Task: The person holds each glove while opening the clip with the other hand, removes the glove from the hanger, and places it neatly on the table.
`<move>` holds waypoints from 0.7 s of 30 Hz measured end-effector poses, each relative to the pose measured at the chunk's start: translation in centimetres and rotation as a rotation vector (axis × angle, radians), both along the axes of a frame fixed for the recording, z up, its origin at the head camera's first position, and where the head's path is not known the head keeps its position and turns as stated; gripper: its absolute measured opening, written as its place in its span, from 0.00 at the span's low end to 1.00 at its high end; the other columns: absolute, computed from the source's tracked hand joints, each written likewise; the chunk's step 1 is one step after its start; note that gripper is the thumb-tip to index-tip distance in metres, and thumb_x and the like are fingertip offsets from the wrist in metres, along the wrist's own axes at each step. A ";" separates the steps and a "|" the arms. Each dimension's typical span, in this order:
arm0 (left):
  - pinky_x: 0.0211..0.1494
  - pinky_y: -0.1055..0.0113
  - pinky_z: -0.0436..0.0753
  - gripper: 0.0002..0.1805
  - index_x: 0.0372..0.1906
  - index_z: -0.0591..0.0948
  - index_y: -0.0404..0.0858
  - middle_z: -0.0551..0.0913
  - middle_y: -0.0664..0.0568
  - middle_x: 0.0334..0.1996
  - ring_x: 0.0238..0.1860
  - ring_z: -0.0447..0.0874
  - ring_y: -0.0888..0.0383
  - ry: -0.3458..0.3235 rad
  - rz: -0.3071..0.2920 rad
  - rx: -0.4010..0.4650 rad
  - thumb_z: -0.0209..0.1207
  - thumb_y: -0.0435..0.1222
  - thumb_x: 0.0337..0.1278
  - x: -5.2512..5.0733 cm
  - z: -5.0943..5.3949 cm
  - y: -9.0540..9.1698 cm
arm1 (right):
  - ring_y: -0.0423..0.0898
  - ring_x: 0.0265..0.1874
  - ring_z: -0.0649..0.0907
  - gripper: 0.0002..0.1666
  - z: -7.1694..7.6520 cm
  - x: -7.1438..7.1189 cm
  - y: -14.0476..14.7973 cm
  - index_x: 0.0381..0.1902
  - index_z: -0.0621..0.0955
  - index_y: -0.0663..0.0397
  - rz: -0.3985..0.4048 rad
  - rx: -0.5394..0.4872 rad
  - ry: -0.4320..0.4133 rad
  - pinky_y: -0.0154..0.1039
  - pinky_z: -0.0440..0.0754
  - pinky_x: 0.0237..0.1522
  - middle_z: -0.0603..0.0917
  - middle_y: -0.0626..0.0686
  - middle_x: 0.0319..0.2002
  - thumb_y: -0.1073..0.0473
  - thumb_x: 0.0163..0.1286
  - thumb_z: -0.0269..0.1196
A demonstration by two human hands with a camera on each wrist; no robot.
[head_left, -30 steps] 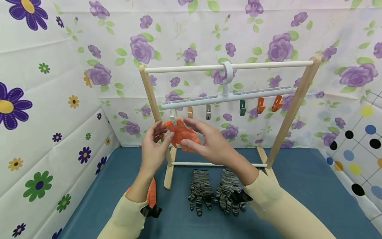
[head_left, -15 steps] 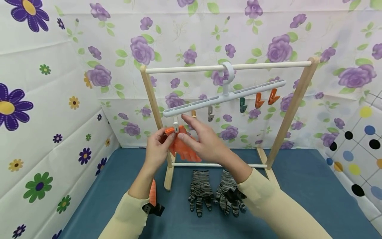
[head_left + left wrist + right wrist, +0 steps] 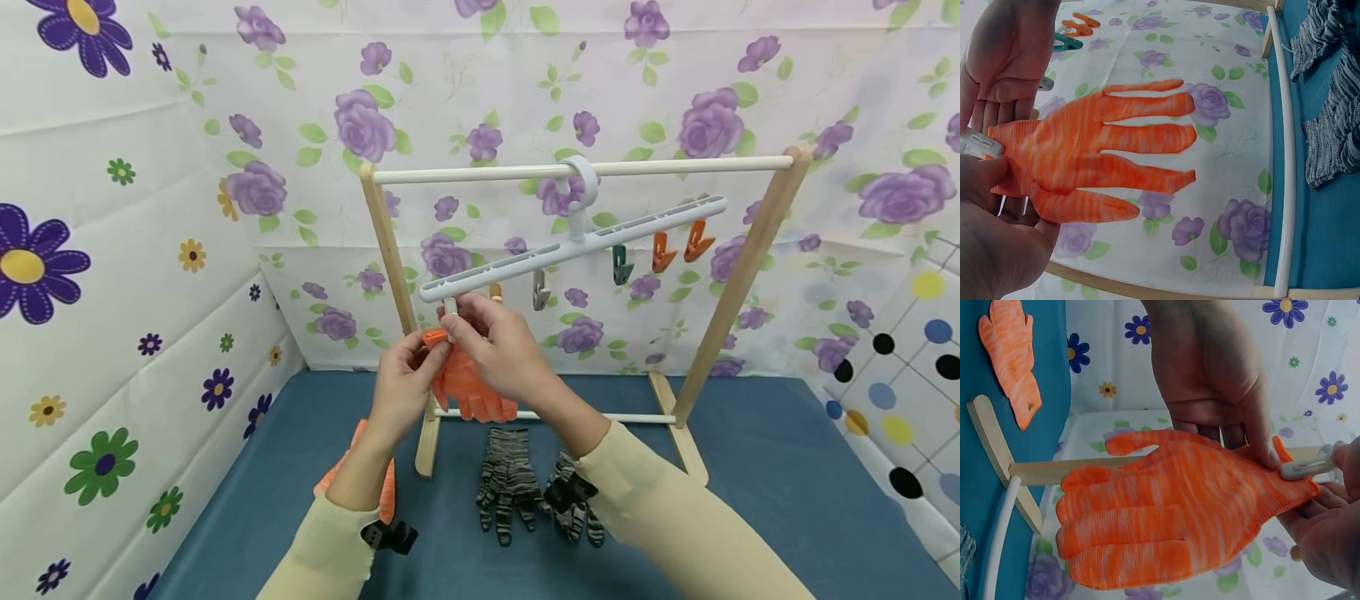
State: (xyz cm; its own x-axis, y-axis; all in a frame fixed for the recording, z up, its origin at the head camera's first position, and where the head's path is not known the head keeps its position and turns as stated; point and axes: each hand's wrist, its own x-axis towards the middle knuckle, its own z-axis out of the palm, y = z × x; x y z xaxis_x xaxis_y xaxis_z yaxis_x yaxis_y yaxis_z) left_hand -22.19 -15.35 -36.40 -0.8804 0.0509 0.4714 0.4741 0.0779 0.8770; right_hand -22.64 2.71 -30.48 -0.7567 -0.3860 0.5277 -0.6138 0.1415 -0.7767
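Observation:
An orange knit glove hangs fingers-down below the left end of a white hanger. My left hand pinches the glove's cuff between thumb and fingers. A white clip lies over the cuff edge in the right wrist view. My right hand holds this clip between thumb and fingers, partly hiding it in the head view. The left wrist view shows the glove spread out flat, its cuff under the clip.
The hanger hooks over a wooden rack's white top rod. Grey, green and orange clips hang from it. Striped grey gloves and another orange glove lie on the blue surface.
The glove and the hanger's left end have come down, tilting the hanger. My right hand's fingers have closed from spread onto the white clip. My left hand now pinches the cuff.

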 end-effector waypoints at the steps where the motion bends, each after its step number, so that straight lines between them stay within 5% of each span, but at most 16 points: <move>1: 0.34 0.68 0.81 0.14 0.59 0.85 0.32 0.85 0.38 0.42 0.36 0.81 0.53 -0.006 -0.002 0.006 0.61 0.35 0.78 0.1 -0.1 0.0 | 0.49 0.41 0.86 0.20 0.0 0.0 -0.1 0.65 0.82 0.56 -0.009 -0.015 -0.002 0.42 0.84 0.43 0.88 0.51 0.47 0.51 0.85 0.58; 7: 0.37 0.67 0.84 0.14 0.59 0.83 0.29 0.85 0.36 0.44 0.38 0.83 0.54 -0.024 -0.044 0.028 0.60 0.33 0.79 0.3 -0.5 -0.1 | 0.45 0.55 0.88 0.16 -0.3 -0.1 -0.6 0.62 0.85 0.57 -0.045 -0.117 -0.012 0.43 0.85 0.55 0.91 0.51 0.52 0.58 0.84 0.60; 21: 0.38 0.66 0.83 0.13 0.57 0.83 0.29 0.85 0.37 0.43 0.38 0.82 0.53 -0.059 -0.022 -0.018 0.61 0.33 0.78 0.8 -1.9 -0.7 | 0.42 0.53 0.88 0.15 -0.6 -0.2 -0.9 0.59 0.87 0.57 -0.063 -0.158 0.002 0.39 0.86 0.55 0.91 0.52 0.50 0.58 0.83 0.62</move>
State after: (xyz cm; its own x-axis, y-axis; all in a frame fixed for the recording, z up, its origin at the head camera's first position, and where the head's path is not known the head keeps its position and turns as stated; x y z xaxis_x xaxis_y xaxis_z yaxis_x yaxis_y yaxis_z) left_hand -21.36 -16.04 -38.31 -0.9052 0.0783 0.4177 0.4235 0.0841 0.9020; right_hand -22.83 1.86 -31.09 -0.7756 -0.2500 0.5796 -0.6092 0.0561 -0.7910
